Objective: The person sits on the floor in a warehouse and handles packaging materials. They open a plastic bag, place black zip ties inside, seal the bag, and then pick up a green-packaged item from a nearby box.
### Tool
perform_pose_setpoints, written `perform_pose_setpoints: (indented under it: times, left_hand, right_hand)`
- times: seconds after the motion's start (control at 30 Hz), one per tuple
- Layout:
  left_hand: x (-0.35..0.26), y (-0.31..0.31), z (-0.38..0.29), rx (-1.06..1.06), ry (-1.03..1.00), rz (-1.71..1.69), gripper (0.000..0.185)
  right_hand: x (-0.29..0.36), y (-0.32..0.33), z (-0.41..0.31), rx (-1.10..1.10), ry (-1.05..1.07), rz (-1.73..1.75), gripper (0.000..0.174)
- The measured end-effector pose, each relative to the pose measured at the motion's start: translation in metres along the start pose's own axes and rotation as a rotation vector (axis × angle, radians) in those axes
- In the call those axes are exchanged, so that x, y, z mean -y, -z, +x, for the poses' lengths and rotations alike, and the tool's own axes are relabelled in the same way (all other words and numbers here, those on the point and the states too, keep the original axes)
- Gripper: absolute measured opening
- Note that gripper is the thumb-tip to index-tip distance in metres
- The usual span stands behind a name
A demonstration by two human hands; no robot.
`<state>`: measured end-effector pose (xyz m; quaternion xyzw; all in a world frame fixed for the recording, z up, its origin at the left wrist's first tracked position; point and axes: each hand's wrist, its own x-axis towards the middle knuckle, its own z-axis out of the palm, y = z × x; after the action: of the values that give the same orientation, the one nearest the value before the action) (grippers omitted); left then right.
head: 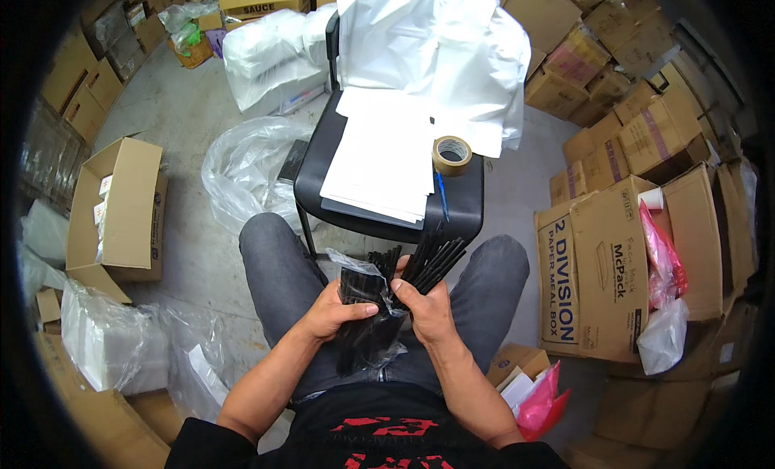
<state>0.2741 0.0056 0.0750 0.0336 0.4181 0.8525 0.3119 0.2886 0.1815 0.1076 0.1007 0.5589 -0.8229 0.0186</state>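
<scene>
My left hand (339, 311) grips a clear plastic bag (363, 281) of black straws over my lap, its thumb across the front. My right hand (428, 305) holds a loose bundle of black straws (433, 263) at the bag's torn upper side, with their ends fanned up and to the right. Part of the bundle's lower end is hidden by the bag and my fingers. In front of me a black chair (387, 224) bears white paper sheets (381, 154), a roll of brown packing tape (452, 155) and a blue pen (442, 196).
White plastic sheeting (430, 51) drapes over the chair's back. An open cardboard box (127, 208) stands at left, near a clear plastic bag (242, 172) on the floor. Large cardboard cartons (593, 275) are stacked at right. Wrapped white goods (115, 342) lie at lower left.
</scene>
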Motion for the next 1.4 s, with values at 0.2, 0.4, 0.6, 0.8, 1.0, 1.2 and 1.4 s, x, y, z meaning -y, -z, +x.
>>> perform_pose_setpoints:
  times: [0.2,0.4,0.6,0.8,1.0,1.2,1.4]
  left_hand:
    - [0.005,-0.021,-0.016,-0.043,-0.091,0.227,0.042]
    - [0.003,-0.033,-0.022,-0.153,-0.111,0.337,0.04]
    - [0.002,-0.04,-0.015,-0.178,-0.069,0.257,0.046]
    - [0.006,-0.037,-0.005,-0.154,-0.05,0.193,0.04]
    - [0.007,-0.027,-0.003,-0.183,-0.065,0.162,0.04]
    - [0.005,-0.014,-0.005,-0.129,-0.03,0.203,0.04]
    - [0.006,-0.008,-0.002,-0.04,-0.003,0.176,0.034]
  right_hand:
    - [0.011,0.011,-0.024,0.112,0.008,-0.052,0.029]
    - [0.007,0.007,-0.023,-0.062,0.068,0.001,0.015]
    - [0.009,0.011,-0.02,-0.096,0.134,-0.051,0.012]
    - [0.008,0.015,-0.014,-0.023,0.127,-0.024,0.011]
    - [0.006,0.016,-0.007,0.054,0.032,-0.098,0.013]
    - [0.007,0.017,-0.004,0.112,-0.013,-0.174,0.012]
    - [0.003,0.013,-0.009,-0.001,-0.023,-0.288,0.019]
